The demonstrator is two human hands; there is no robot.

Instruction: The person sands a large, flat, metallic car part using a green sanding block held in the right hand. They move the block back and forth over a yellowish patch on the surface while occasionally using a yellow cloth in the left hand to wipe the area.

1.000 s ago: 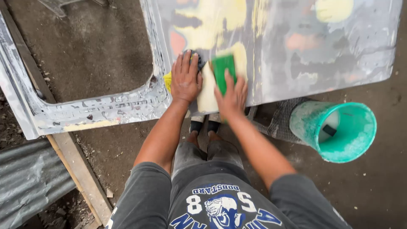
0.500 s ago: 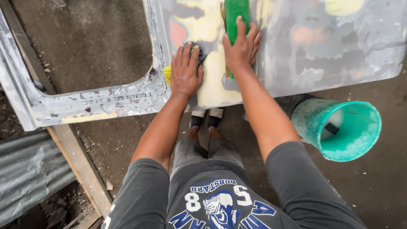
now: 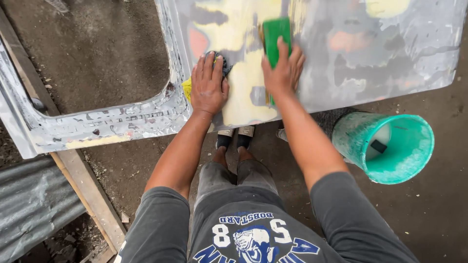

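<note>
On the panel (image 3: 370, 63) laid flat before you, your right hand (image 3: 282, 70) lies palm down with fingers spread over a green block (image 3: 276, 33), pinning it to the surface rather than gripping round it; most of the block sticks out past your fingertips. Your left hand (image 3: 208, 85) rests flat too, fingers together, pressing down on a dark rag (image 3: 225, 64) with a bit of yellow sponge (image 3: 187, 88) peeking out at the thumb side, near the edge of the window opening (image 3: 97, 58). The block looks stiff, light and flat-faced, so it should slide easily under an even palm; hold it by its long sides or press from above, since a tilted press would likely dig an edge in. The rag is soft and limp and will bunch if you push it. The panel is thin sheet metal, rigid enough to lean on, its skin dull grey and mottled with pale yellow filler and pinkish patches, matt and chalky, probably slick where wet. A teal bucket (image 3: 395, 170) lies tipped on the dirt at your right, a grimy plastic cylinder. A wooden plank (image 3: 87, 190) and corrugated sheet (image 3: 34, 204) lie at your left.
</note>
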